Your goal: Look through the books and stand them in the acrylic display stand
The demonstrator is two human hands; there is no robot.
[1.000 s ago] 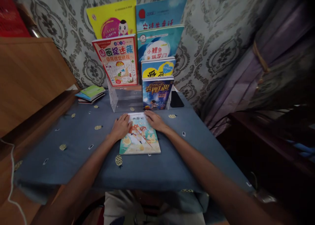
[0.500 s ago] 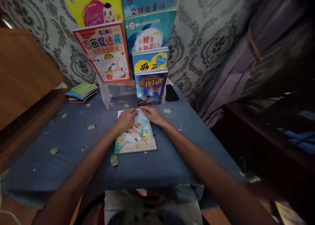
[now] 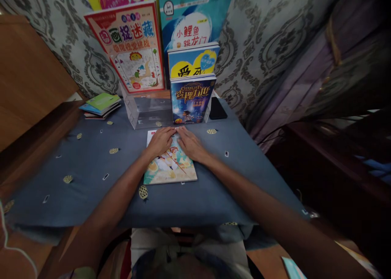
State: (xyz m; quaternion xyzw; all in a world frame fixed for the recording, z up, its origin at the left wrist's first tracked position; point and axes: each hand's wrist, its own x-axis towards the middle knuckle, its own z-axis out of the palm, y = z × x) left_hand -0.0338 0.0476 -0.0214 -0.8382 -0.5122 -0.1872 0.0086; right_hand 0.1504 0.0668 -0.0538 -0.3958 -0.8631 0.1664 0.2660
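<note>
A thin picture book (image 3: 166,175) lies flat on the cloth-covered table (image 3: 88,197), its cover showing a cartoon figure with a long staff. My left hand (image 3: 160,141) rests palm down over the upper left of the cover, fingers stretched out. On the upper right lies my right hand (image 3: 191,144), also flat with its fingers extended. The fingertips of both hands come close together near the book's top edge and hide most of its title. Just beyond them, a dark blue book (image 3: 193,104) leans upright in a clear display stand (image 3: 148,120).
More books stand in tiers behind, among them a red-bordered one (image 3: 136,67), a blue-and-yellow one (image 3: 192,63) and a teal one (image 3: 195,10). A small pile of books (image 3: 102,104) sits at the back left. A black phone (image 3: 217,108) lies right of the stand.
My right hand has slid from the book's upper right edge inward and down onto the cover. My left hand stays on the book. The camera view has shifted slightly.
</note>
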